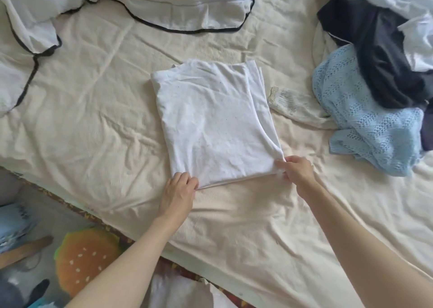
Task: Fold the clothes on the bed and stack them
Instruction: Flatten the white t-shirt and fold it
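Soft, even daylight fills the scene, bright enough that the cream, wrinkled cotton bedsheet (pixel 93 120) looks slightly washed out. Shadows are faint and diffuse, showing only as shallow grey in the creases and under the folded white cotton garment (pixel 210 124). The white black-piped pillowcases (pixel 178 5) at the top edge are nearly blown out. Wide-angle distortion curves the mattress edge and stretches the corners. Detail is soft throughout, smeared by compression, and the orange burger-shaped floor mat (pixel 86 258) is blurred.
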Tool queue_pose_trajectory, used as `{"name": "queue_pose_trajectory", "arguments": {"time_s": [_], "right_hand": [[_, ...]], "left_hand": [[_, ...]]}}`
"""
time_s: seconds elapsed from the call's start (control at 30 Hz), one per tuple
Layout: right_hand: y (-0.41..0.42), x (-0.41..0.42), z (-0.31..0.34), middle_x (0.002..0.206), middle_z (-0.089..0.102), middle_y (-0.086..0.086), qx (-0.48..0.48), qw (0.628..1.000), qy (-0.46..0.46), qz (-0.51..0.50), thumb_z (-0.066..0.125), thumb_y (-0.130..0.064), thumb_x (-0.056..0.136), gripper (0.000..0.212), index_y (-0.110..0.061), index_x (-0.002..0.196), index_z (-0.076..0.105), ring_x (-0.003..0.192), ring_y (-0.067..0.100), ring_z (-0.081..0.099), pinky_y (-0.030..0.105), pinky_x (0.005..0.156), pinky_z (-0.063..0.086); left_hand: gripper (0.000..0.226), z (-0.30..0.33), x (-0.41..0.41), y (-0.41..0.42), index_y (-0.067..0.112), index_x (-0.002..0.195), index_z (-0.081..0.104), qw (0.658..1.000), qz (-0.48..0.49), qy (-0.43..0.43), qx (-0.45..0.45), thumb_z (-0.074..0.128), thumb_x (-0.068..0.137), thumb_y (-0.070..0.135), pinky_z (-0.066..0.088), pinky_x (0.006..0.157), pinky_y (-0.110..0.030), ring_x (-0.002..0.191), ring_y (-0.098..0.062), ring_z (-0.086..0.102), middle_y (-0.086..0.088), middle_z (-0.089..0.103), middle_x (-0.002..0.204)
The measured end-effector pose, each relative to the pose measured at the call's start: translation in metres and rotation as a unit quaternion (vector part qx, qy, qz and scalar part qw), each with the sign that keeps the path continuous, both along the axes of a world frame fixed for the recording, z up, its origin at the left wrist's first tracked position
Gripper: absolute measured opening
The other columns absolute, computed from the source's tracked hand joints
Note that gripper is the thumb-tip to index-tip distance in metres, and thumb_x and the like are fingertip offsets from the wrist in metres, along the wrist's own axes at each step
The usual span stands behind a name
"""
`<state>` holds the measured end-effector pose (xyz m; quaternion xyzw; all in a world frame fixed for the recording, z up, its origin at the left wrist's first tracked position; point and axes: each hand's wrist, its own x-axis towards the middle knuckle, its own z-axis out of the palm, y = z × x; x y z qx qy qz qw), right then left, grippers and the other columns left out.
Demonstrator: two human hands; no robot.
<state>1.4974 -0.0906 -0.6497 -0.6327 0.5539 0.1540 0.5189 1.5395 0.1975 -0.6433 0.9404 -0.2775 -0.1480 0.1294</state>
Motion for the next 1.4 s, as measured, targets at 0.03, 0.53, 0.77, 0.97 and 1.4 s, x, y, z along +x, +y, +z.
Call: {"name": "queue_pose_trajectory", "arguments": {"time_s": [0.03,0.53,0.77,0.97,1.4], "right_hand": [[-0.001,0.0,0.0,0.062,0.053,0.007,0.014,1.0,0.001,-0.001,0.067,-0.003,0.078,0.008,-0.006,0.074,0.06,0.053,0.017,0.047,0.028,0.051,0.042],[0.0,-0.001,0.018,0.092,0.06,0.012,0.238,0.961,-0.035,-0.139,0.059,0.001,0.088,0.016,0.001,0.103,0.059,0.079,0.022,0.061,0.027,0.06,0.057],[0.037,-0.05,0.06,0.088,0.059,0.006,0.224,0.962,-0.039,-0.148,0.061,-0.001,0.087,0.008,-0.007,0.091,0.059,0.076,0.017,0.061,0.029,0.067,0.05],[0.087,-0.145,0.086,0.091,0.058,0.009,0.257,0.948,0.026,-0.186,0.06,0.003,0.087,0.008,-0.003,0.092,0.058,0.077,0.021,0.061,0.03,0.063,0.054],[0.125,-0.206,0.1,0.09,0.061,0.012,0.259,0.923,0.017,-0.282,0.057,0.004,0.089,0.005,0.001,0.093,0.056,0.079,0.022,0.062,0.03,0.068,0.05]], "left_hand": [[0.022,-0.001,-0.002,0.004,0.009,0.072,0.062,0.999,0.04,0.01,-0.012,0.078,0.065,-0.005,0.046,0.064,-0.035,0.075,-0.027,0.056,-0.005,0.057,0.079],[0.014,0.015,0.029,0.02,0.001,0.099,0.055,0.679,0.552,0.432,-0.22,0.048,0.098,0.012,0.049,0.092,-0.039,0.094,-0.024,0.054,-0.013,0.053,0.102],[0.013,0.053,0.006,0.053,-0.002,0.104,0.055,0.644,0.552,0.456,-0.269,0.049,0.098,0.008,0.051,0.081,-0.039,0.099,-0.028,0.058,-0.017,0.057,0.113],[0.008,0.086,-0.064,0.098,-0.002,0.097,0.057,0.622,0.568,0.493,-0.219,0.053,0.095,0.005,0.05,0.082,-0.039,0.089,-0.026,0.061,-0.016,0.061,0.099],[0.011,0.099,-0.104,0.128,-0.001,0.102,0.056,0.579,0.578,0.549,-0.169,0.056,0.092,0.001,0.05,0.074,-0.038,0.083,-0.027,0.062,-0.017,0.064,0.095]]}}
